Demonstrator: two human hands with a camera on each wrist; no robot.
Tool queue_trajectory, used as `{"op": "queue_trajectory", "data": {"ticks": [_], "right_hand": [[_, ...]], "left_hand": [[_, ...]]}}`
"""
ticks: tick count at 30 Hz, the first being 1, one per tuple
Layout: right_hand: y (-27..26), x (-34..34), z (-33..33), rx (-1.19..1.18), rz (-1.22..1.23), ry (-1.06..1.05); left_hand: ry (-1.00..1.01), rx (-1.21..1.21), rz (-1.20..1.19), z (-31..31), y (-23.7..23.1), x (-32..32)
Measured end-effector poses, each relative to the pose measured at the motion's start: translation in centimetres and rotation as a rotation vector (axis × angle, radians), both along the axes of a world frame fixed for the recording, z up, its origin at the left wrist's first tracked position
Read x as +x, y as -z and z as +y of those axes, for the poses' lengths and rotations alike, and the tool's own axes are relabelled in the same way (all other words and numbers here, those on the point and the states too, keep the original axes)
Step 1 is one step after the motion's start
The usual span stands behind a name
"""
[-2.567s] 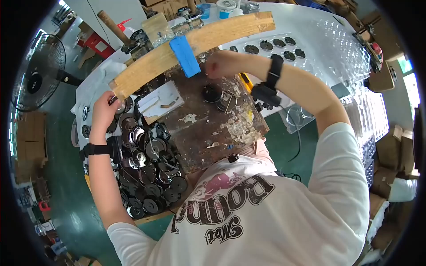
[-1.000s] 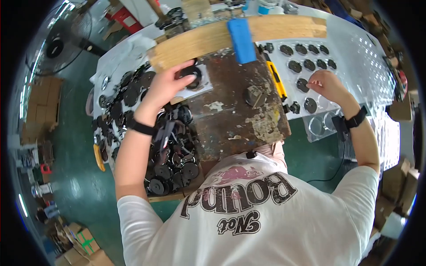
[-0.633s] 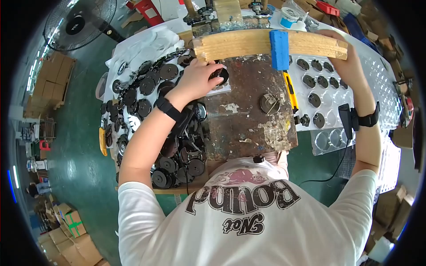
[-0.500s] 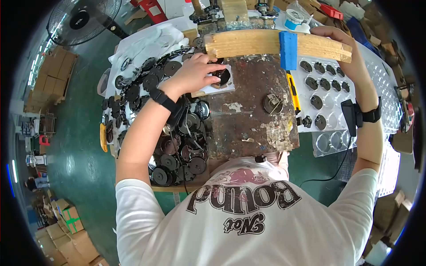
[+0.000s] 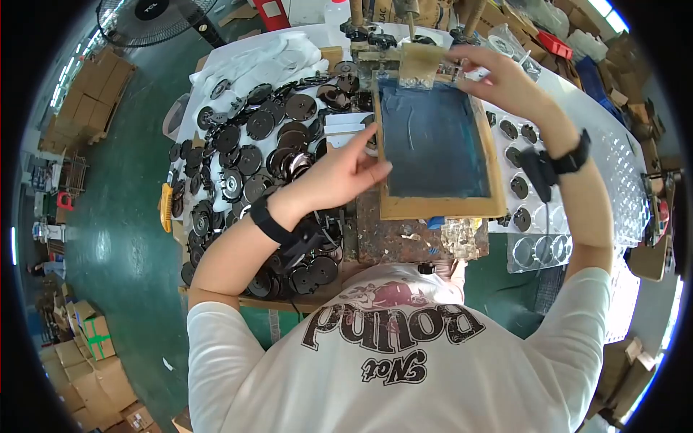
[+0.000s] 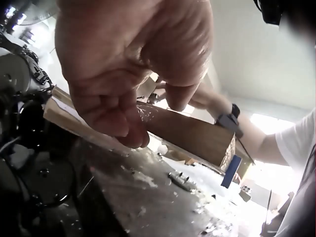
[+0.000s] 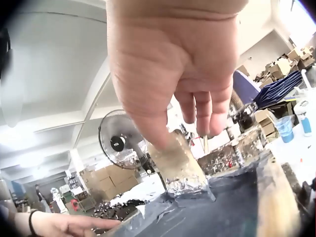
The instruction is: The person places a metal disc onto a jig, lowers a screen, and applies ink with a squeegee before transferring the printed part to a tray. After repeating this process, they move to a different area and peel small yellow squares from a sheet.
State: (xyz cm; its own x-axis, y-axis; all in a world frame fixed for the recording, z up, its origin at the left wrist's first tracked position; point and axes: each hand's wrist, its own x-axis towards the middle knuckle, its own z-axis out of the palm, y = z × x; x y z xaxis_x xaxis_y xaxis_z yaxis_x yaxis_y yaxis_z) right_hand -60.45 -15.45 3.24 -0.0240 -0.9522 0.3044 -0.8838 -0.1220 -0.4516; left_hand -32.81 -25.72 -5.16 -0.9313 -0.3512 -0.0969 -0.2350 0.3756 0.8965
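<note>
A wood-framed printing screen (image 5: 440, 208) with dark blue mesh lies low over the stained work board (image 5: 372, 234). My left hand (image 5: 336, 177) is at its left edge, index finger extended and thumb apart; the left wrist view shows the fingertips (image 6: 133, 136) overlapping the wooden frame. At the screen's far end stands a squeegee (image 7: 177, 160), a pale yellowish blade coated with ink at its lower edge. My right hand (image 5: 498, 79) is spread beside it, thumb and fingers apart with a gap between them. Under the screen's left side, a white jig (image 5: 343, 130) partly shows.
Many dark discs (image 5: 299, 108) are heaped on the left of the table. Clear trays (image 5: 541, 249) and rows of dark parts (image 5: 520, 187) lie on the right. Clamps (image 5: 357, 32) stand behind the screen. A fan (image 5: 151, 11) is at the far left.
The screen has swung down from its raised, edge-on position. My right hand has left its right end and moved to the squeegee. My left hand has gone from the disc on the jig to the screen's edge.
</note>
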Motion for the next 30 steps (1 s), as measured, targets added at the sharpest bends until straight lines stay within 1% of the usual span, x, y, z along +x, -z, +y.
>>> {"op": "queue_trajectory", "data": {"ticks": [1,2,3,4,7,8,11,15,16,19,20,23,24,26,27,29,30], "right_hand": [[1.1,0.3,-1.5,-0.002,0.002,-0.004],[2.2,0.5,-3.0,-0.078,0.06,0.006],[2.6,0.9,-4.0,-0.155,0.119,0.016],[2.4,1.5,-4.4,-0.158,0.122,0.014],[2.4,3.4,-4.7,0.076,0.39,0.029],[2.7,3.7,-4.3,0.081,0.389,0.026],[3.6,4.9,-2.3,0.042,0.31,-0.123],[3.6,6.4,1.2,0.066,0.206,-0.179],[3.2,6.6,1.3,0.067,0.206,-0.181],[1.9,7.2,1.6,0.176,0.212,-0.252],[1.8,6.9,1.3,0.17,0.209,-0.254],[1.2,4.4,-1.8,0.137,0.206,-0.116],[1.0,3.1,-2.5,0.129,0.207,-0.117],[1.0,-0.5,-3.2,0.068,0.029,0.084],[0.7,-2.2,-3.0,0.067,0.029,0.084],[-0.2,-5.9,-2.1,0.094,-0.171,0.231],[0.1,-8.0,-1.5,0.097,-0.169,0.237]], "left_hand": [[0.037,-0.069,-0.044,0.2,0.5,0.0],[0.034,-0.072,-0.042,0.3,0.9,0.0],[0.038,-0.1,-0.062,0.4,1.1,0.0],[0.043,-0.127,-0.083,0.4,1.3,0.0],[0.051,-0.151,-0.101,0.1,1.4,-0.1],[0.055,-0.145,-0.1,0.1,1.5,-0.1],[0.049,-0.122,-0.097,0.2,1.9,0.1],[0.034,-0.106,-0.088,0.3,1.9,0.0],[0.034,-0.112,-0.09,0.3,1.9,0.0],[0.039,-0.113,-0.089,0.3,1.8,-0.1],[0.043,-0.103,-0.084,0.2,1.9,-0.1],[0.045,-0.081,-0.054,0.1,0.8,0.1],[0.045,-0.059,-0.026,0.1,0.1,0.2],[0.046,-0.039,0.0,0.0,-1.3,0.2],[0.068,-0.035,0.075,-0.2,-2.2,0.2],[0.116,-0.021,0.229,-0.7,-3.8,0.1],[0.121,-0.017,0.231,-0.8,-4.2,0.0]]}}
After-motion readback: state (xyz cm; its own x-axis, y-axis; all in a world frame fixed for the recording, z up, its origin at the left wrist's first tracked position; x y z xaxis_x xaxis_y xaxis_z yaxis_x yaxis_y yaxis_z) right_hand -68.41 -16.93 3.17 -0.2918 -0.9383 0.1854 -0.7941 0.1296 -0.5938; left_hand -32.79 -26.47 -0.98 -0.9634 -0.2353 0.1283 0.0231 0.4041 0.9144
